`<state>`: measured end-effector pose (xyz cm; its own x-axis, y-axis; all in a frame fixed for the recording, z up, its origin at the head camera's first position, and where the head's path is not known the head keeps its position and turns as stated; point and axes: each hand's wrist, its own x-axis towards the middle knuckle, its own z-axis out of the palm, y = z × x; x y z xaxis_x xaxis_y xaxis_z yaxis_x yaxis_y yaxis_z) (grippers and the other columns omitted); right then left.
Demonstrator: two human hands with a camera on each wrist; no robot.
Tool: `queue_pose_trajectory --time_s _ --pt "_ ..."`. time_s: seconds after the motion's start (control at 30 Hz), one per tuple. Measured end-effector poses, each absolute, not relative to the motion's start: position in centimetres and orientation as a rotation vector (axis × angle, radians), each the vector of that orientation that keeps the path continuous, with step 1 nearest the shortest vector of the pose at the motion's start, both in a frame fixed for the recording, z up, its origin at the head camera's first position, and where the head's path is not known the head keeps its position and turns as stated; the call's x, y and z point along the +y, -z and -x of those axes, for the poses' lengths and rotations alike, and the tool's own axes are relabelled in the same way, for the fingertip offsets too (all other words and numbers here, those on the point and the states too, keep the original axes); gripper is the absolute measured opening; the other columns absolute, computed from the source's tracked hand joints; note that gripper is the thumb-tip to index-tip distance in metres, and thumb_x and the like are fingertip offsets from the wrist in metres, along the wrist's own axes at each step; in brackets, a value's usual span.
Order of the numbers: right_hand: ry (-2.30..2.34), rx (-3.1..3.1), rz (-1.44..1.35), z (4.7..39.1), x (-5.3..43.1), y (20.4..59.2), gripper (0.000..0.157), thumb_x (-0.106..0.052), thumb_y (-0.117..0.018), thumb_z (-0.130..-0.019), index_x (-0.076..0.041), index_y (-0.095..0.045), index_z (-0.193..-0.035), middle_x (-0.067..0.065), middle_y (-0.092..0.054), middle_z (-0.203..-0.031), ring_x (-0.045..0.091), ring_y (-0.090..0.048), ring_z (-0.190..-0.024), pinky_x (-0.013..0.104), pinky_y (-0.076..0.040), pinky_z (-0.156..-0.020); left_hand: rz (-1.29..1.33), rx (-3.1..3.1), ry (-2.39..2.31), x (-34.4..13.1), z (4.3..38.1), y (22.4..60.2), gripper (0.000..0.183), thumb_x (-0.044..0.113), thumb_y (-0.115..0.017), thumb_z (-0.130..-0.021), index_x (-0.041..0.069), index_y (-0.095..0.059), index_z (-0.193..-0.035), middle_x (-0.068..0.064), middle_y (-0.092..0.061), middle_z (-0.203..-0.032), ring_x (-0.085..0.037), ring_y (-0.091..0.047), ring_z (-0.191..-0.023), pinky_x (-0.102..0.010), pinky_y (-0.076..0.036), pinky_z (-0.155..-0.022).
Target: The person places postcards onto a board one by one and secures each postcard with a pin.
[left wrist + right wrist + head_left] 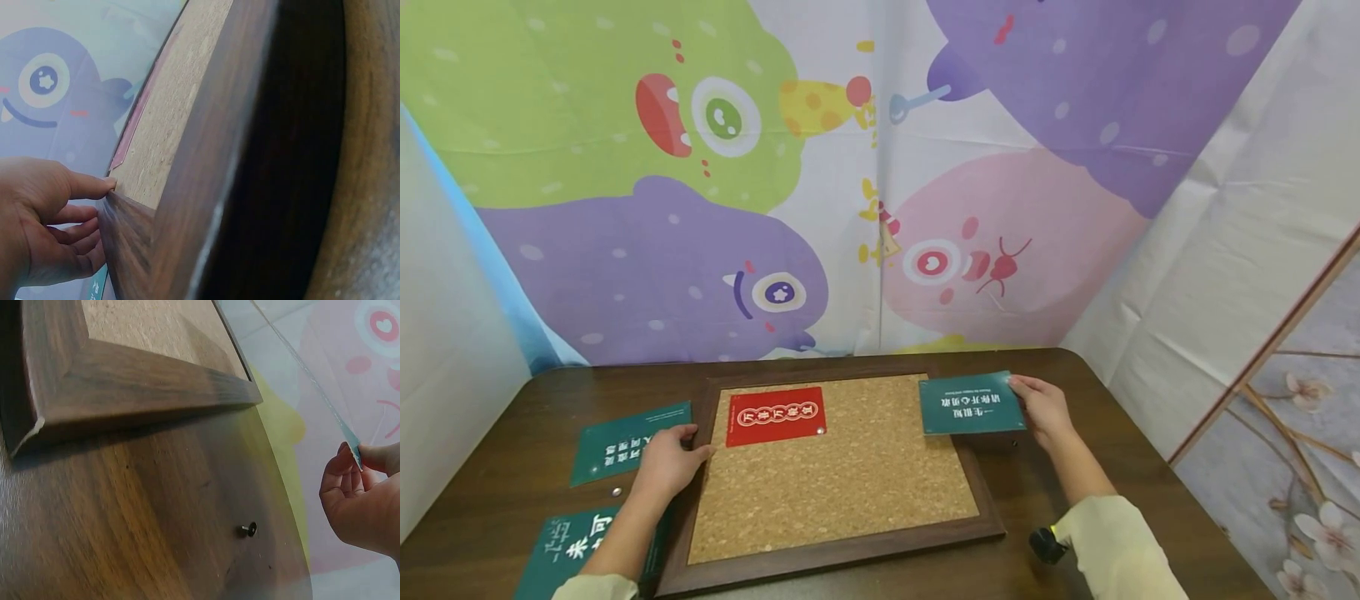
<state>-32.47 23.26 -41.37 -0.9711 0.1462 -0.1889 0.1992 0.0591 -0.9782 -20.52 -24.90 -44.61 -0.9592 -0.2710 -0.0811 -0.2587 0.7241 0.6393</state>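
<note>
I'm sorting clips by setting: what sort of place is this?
Probably a small makeshift booth for tabletop work, perhaps indoors: a cartoon-printed backdrop hangs behind a brown table, on which a framed corkboard lies.

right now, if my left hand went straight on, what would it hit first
Your left hand touches the frame, so that comes first; past it, probably the red card, though depth is unclear.

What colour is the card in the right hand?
The card is green with white lettering, clearest in the head view.
</note>
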Motion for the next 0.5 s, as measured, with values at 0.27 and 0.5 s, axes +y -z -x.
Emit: queue_pose_trajectory --time_s 0.27,0.5 --pt "2.087 2.261 -0.345 32.7 22.3 41.5 0.040 -0.017 -0.052 -0.096 0.010 -0.048 -0.125 -0.010 -0.058 -0.068 0.002 -0.057 -0.059 0.021 -0.051 -0.053 -0.461 -2.903 1.075 -24.9 20.6 44.8 0.053 0.015 -0.058 -0.090 -0.016 -0.042 -0.129 -0.037 -0.043 -0.131 -0.050 -0.042 -0.120 -0.058 -0.040 -0.095" --pt "2.104 2.237 -0.336 32.9 21.5 41.4 0.039 -0.017 -0.052 -0.096 0.009 -0.049 -0.125 -0.008 -0.058 -0.069 0.002 -0.057 -0.060 0.021 -0.051 -0.053 -0.462 -2.893 1.072 -24.9 20.6 44.8 0.052 0.014 -0.059 -0.089 -0.016 -0.042 -0.129 -0.037 -0.045 -0.129 -0.050 -0.044 -0.118 -0.058 -0.041 -0.094"
